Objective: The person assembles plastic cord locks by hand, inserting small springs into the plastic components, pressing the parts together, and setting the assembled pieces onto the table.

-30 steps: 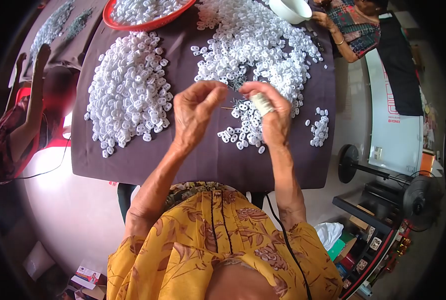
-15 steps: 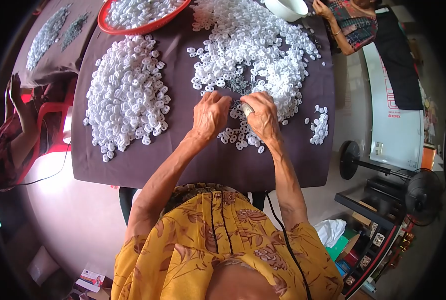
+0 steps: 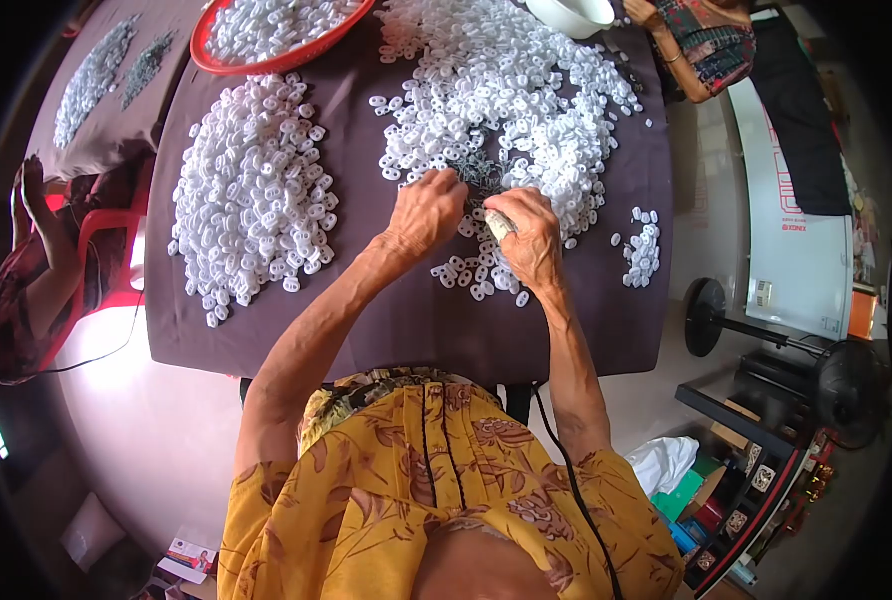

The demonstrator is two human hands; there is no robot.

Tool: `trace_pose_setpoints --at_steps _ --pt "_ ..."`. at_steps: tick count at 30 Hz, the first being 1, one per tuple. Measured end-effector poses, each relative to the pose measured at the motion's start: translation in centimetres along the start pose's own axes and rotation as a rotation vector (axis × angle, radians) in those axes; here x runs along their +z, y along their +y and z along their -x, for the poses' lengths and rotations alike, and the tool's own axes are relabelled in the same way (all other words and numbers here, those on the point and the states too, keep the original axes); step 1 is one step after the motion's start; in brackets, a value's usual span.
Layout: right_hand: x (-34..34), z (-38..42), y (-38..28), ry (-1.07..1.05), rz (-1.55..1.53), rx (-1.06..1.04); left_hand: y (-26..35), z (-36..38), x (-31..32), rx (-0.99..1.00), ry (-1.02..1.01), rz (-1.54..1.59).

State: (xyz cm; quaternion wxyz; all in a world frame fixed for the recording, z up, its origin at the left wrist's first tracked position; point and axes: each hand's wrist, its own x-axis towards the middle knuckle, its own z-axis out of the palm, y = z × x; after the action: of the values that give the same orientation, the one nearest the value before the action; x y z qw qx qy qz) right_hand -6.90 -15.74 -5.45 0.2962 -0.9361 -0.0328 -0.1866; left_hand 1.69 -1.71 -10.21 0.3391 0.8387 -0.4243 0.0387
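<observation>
My left hand (image 3: 428, 212) is at the near edge of a small heap of dark grey pieces (image 3: 479, 170), its fingers bent and pressed together. Whatever its fingertips hold is too small to make out. Just to the right, my right hand (image 3: 531, 238) is closed, with a pale wrapping (image 3: 500, 224) around what looks like the thumb. Anything pinched in it is hidden. White oval two-holed plastic pieces (image 3: 556, 165) lie spread around the grey heap. A few more of these white pieces (image 3: 479, 275) lie between and below my hands.
On the brown-covered table (image 3: 396, 325) are a large white heap (image 3: 251, 190) at left, a red basin (image 3: 276, 62), a white bowl (image 3: 576, 17) and a small white cluster (image 3: 642, 248). Another person's arm (image 3: 678, 62) is at the far right; a second person (image 3: 41, 240) sits left.
My left hand has moved slightly up toward the grey heap. My right hand has shifted slightly down and right, so the gap between them is wider.
</observation>
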Motion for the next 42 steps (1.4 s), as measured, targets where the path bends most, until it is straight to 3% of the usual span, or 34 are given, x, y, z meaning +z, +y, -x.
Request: trace_pose_setpoints --at_steps 2,3,5,6,9,10,13,19,21,23,25,28,36,39,41,42 --pt "-0.3 -0.2 -0.5 0.026 -0.028 0.000 0.4 -0.1 -1.1 -0.185 0.014 0.120" --pt "-0.4 -0.4 -0.8 0.049 -0.060 0.002 0.6 0.2 -1.7 -0.184 0.010 0.121" --pt "-0.3 -0.6 -1.2 0.030 -0.148 0.043 1.7 0.4 -4.3 -0.553 -0.067 0.759" --pt "-0.2 -0.8 -1.5 0.010 -0.231 0.079 1.5 0.7 -4.3 -0.692 -0.145 0.928" --pt "0.0 -1.2 -2.4 -0.045 -0.367 0.137 2.1 1.9 -4.5 -0.669 -0.151 1.185" --pt "0.1 -1.3 -2.2 -0.045 -0.357 0.050 2.2 2.0 -4.6 -0.676 -0.155 1.222" --pt "-0.5 -1.0 -2.7 -0.144 -0.378 0.067 2.2 3.1 -4.6 -0.674 -0.139 1.339" --pt "0.2 0.4 -2.7 -0.207 -0.495 0.107 3.0 4.8 -4.7 -0.740 -0.133 1.422" --pt "0.7 0.6 -2.5 -0.189 -0.513 0.178 2.7 4.9 -5.1 -0.739 -0.095 1.142" --pt "0.7 0.6 -2.0 -0.174 -0.514 0.144 1.0 4.8 -4.3 -0.493 0.181 0.451" --pt "0.7 0.5 -1.7 -0.111 -0.519 0.201 -0.6 4.0 -3.7 -0.455 0.277 0.061" --pt "0.3 0.0 -2.1 -0.116 -0.478 0.176 -1.0 3.0 -3.0 -0.371 0.320 -0.114" --pt "0.2 -0.7 -2.3 -0.124 -0.436 0.154 -1.2 2.7 -2.0 -0.349 0.299 -0.159" --pt "-0.5 -1.9 -2.7 -0.081 -0.414 0.126 -0.4 2.7 -2.7 -0.327 0.267 -0.010" --pt "-0.6 -3.0 -3.4 -0.048 -0.470 0.094 1.9 2.0 -5.2 -0.734 0.196 0.881" --pt "-0.7 -3.5 -3.9 -0.048 -0.469 0.095 2.1 1.8 -5.8 -0.695 0.192 1.108"
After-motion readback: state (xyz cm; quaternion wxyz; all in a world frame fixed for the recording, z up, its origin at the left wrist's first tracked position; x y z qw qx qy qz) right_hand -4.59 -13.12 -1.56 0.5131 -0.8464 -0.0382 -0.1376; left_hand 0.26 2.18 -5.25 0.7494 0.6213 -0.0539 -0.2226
